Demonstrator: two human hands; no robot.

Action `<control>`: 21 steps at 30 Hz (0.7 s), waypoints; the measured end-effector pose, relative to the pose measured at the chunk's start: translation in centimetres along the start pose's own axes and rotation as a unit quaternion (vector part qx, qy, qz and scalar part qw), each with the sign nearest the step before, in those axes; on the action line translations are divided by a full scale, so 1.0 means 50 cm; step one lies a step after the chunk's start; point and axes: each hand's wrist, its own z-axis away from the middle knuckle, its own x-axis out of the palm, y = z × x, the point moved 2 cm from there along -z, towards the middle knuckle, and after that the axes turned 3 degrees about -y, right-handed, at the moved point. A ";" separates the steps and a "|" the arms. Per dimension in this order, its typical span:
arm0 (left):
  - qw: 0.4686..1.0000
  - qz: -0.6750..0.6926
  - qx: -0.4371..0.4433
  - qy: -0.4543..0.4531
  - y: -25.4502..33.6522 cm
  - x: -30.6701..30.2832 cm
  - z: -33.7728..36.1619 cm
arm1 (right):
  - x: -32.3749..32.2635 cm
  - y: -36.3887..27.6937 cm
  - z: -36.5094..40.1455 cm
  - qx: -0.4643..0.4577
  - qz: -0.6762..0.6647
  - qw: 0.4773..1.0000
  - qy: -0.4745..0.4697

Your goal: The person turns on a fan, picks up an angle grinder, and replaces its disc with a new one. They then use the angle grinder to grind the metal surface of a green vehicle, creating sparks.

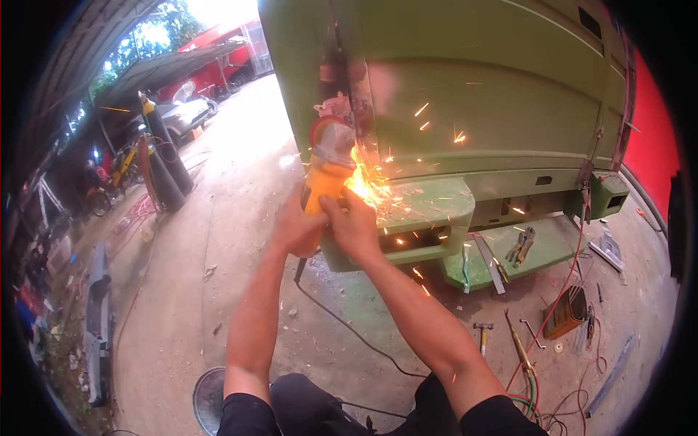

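Both hands grip a yellow angle grinder (325, 168). My left hand (293, 229) wraps its body from the left, and my right hand (354, 224) holds it from the right. The grinder's head presses on the bare, worn corner seam (347, 83) of a green truck body (494, 94). Orange sparks (369, 185) spray right over the green bumper (429, 218). The grinder's black cord (342, 320) trails down across the concrete.
Pliers (520, 245) and a metal strip (489, 263) lie on a green step. A hammer (483, 336), a torch with hoses (522, 350) and an orange box (566, 311) sit on the ground at right. Gas cylinders (161, 163) stand at left, a fan (209, 396) below.
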 end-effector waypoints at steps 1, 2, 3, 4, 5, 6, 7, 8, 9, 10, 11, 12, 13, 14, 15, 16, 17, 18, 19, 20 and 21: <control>1.000 -0.006 0.004 0.002 -0.005 0.000 -0.002 | 0.001 0.001 -0.001 0.001 0.001 1.000 -0.001; 1.000 -0.012 0.009 0.004 -0.007 -0.001 -0.003 | 0.002 0.003 -0.004 0.022 0.015 1.000 -0.006; 1.000 -0.011 0.009 0.005 -0.008 -0.003 -0.004 | 0.004 0.004 -0.006 0.043 0.030 0.999 -0.012; 1.000 -0.009 0.010 -0.001 -0.008 -0.004 -0.004 | 0.003 -0.006 -0.004 0.043 0.031 0.999 -0.013; 1.000 -0.007 0.011 -0.008 -0.009 -0.006 -0.004 | 0.000 -0.019 0.000 0.045 0.021 0.999 -0.011; 1.000 -0.007 0.010 -0.007 -0.010 -0.007 -0.004 | -0.002 -0.029 0.004 0.047 0.011 0.999 -0.010; 1.000 -0.018 0.002 -0.005 -0.012 -0.008 -0.005 | -0.002 -0.033 0.005 0.047 0.011 0.999 -0.011; 1.000 -0.029 -0.007 -0.003 -0.012 -0.009 -0.006 | -0.002 -0.036 0.005 0.057 0.017 0.998 -0.011; 1.000 -0.028 -0.007 -0.002 -0.010 -0.011 -0.005 | -0.002 -0.038 0.005 0.066 0.022 0.998 -0.010; 1.000 -0.020 -0.008 -0.009 -0.004 -0.012 -0.003 | -0.002 -0.039 0.005 0.066 0.023 0.998 -0.011; 1.000 -0.011 -0.008 -0.016 -0.001 -0.013 -0.002 | -0.002 -0.038 0.004 0.078 0.000 0.997 -0.023; 1.000 -0.011 -0.008 -0.016 0.000 -0.013 -0.001 | -0.001 -0.037 0.004 0.091 -0.022 0.995 -0.035; 1.000 -0.016 -0.001 -0.012 0.001 -0.014 -0.001 | -0.001 -0.038 0.004 0.091 -0.022 0.995 -0.035; 1.000 -0.020 0.006 -0.008 0.002 -0.015 -0.001 | 0.000 -0.039 0.004 0.092 -0.023 0.995 -0.037; 1.000 -0.020 0.006 -0.007 0.004 -0.016 -0.001 | 0.001 -0.040 0.003 0.095 -0.025 0.994 -0.040; 1.000 -0.028 0.008 -0.005 0.007 -0.017 0.000 | 0.003 -0.041 0.002 0.095 -0.024 0.994 -0.040; 0.999 -0.036 0.011 -0.002 0.010 -0.019 0.000 | 0.004 -0.041 -0.001 0.093 0.012 0.995 -0.028; 0.999 -0.035 0.010 -0.002 0.010 -0.020 0.000 | 0.004 -0.041 -0.003 0.090 0.049 0.995 -0.016; 0.999 -0.034 0.004 -0.005 0.010 -0.021 -0.002 | 0.005 -0.042 -0.003 0.091 0.050 0.995 -0.016; 0.999 -0.033 -0.001 -0.008 0.012 -0.022 -0.002 | 0.005 -0.044 -0.002 0.103 0.009 0.994 -0.029; 0.999 -0.032 -0.002 -0.009 0.016 -0.023 -0.001 | 0.006 -0.046 -0.001 0.114 -0.032 0.992 -0.041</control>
